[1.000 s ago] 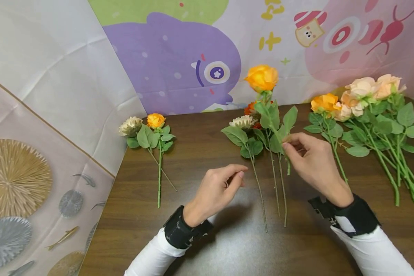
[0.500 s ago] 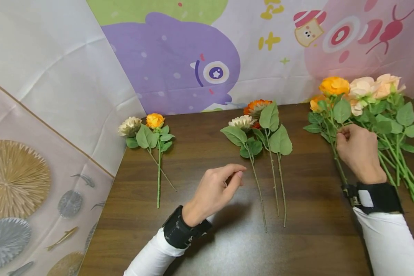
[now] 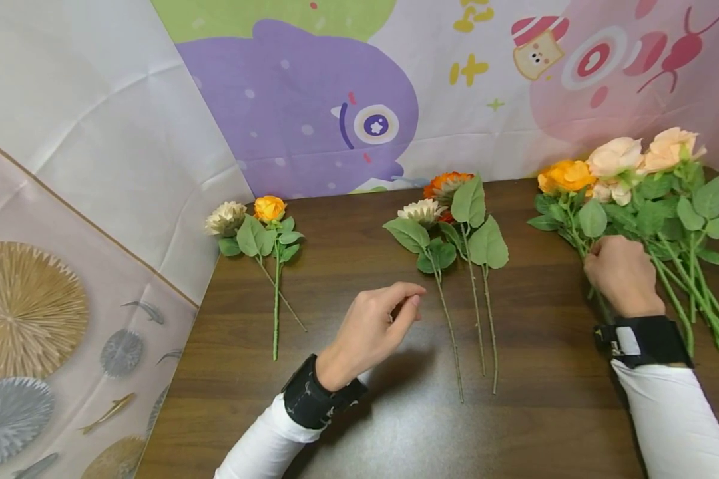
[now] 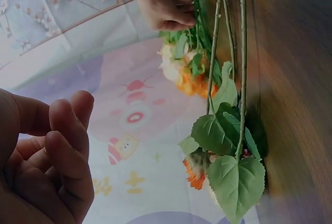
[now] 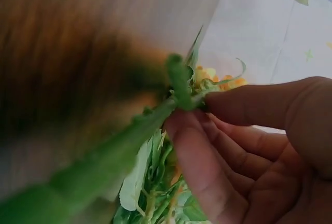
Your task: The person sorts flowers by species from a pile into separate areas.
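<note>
The right hand (image 3: 620, 274) pinches the orange rose's stem (image 5: 111, 154) at the pile; lowering it flat onto the bench (image 3: 365, 426) avoids tangling; the left hand (image 3: 374, 329) hovers loosely curled, empty

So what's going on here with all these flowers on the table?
A person is sorting artificial flowers on a dark wooden table. Their right hand pinches the stem of an orange rose at the big bunch of peach roses on the right. Their left hand hangs loosely curled above the table, holding nothing. Three flowers lie in the middle, and a pair lies to the left.
</note>
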`<state>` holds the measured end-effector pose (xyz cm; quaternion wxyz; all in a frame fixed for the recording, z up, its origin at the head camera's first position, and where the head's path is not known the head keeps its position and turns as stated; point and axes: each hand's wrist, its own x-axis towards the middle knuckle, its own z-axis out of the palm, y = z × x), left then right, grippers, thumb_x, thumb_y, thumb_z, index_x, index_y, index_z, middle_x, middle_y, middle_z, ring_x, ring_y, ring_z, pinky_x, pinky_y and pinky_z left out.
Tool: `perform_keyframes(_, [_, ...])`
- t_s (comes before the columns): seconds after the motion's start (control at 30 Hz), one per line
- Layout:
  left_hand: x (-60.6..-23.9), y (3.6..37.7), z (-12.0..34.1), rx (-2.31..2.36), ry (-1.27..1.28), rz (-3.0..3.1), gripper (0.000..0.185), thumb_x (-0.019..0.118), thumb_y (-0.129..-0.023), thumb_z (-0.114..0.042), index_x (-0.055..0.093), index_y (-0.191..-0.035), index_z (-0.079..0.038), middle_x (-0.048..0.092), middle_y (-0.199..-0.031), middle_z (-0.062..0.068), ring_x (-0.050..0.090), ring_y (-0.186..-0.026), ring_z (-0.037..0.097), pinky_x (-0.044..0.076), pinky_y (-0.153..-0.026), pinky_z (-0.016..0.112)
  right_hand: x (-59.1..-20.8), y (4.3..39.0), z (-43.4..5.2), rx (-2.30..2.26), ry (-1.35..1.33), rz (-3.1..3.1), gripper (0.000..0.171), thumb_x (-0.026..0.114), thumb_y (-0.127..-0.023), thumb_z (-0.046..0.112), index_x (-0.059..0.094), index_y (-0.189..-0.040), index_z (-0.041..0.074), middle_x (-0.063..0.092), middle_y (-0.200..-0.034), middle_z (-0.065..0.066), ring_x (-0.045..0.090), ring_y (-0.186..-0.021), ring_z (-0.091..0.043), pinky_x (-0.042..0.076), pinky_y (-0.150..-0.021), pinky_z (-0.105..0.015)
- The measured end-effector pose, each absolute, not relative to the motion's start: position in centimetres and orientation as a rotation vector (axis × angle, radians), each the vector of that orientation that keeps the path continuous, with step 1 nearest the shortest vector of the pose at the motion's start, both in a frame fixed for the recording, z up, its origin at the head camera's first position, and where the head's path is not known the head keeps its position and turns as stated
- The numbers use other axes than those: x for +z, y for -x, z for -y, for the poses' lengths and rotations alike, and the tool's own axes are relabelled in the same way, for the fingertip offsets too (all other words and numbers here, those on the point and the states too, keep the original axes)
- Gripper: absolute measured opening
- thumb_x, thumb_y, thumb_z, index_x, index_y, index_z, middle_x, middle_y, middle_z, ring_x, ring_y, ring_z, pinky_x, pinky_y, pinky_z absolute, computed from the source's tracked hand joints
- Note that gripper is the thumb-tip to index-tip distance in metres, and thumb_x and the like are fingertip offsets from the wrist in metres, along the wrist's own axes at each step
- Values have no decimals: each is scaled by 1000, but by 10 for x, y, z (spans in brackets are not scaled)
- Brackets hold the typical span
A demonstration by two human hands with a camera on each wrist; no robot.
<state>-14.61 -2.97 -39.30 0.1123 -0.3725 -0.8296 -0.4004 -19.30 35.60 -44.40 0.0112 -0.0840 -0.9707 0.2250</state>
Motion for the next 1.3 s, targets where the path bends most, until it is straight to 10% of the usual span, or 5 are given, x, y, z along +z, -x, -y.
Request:
perform_keyframes(0.57, [-392, 148, 35, -1059, 1029, 2493, 16, 56, -97, -6, 71, -103, -4, 65, -73, -4, 54, -59, 2, 42, -57, 15, -437, 193, -351, 695, 264, 3189, 40, 59, -91, 16, 44, -54, 14, 35, -54, 2, 40, -52, -21, 30, -44, -34])
perform_keyframes(0.8, [-389, 177, 66, -801, 578, 2772, 16, 57, -98, -14, 72, -102, -10, 68, -77, -1, 58, -61, 9, 48, -53, 29, -422, 188, -346, 660, 236, 3138, 38, 58, -93, 23, 51, -58, 9, 46, -57, -5, 51, -53, -28, 35, -42, -39])
perform_keyframes(1.0, [-394, 211, 118, -622, 115, 3032, 18, 55, -98, -15, 66, -96, -1, 69, -83, 15, 65, -66, 28, 53, -56, 43, -405, 186, -331, 670, 156, 2985, 32, 60, -94, 25, 69, -96, -6, 66, -81, -26, 61, -65, -41, 42, -45, -46])
perform_keyframes(1.3, [-417, 235, 177, -371, -306, 3316, 25, 50, -95, -8, 66, -103, 9, 66, -102, 32, 67, -88, 47, 54, -68, 58, -382, 174, -308, 664, 61, 2837, 27, 61, -95, 22, 70, -95, -3, 67, -78, -21, 59, -60, -35, 39, -47, -44])
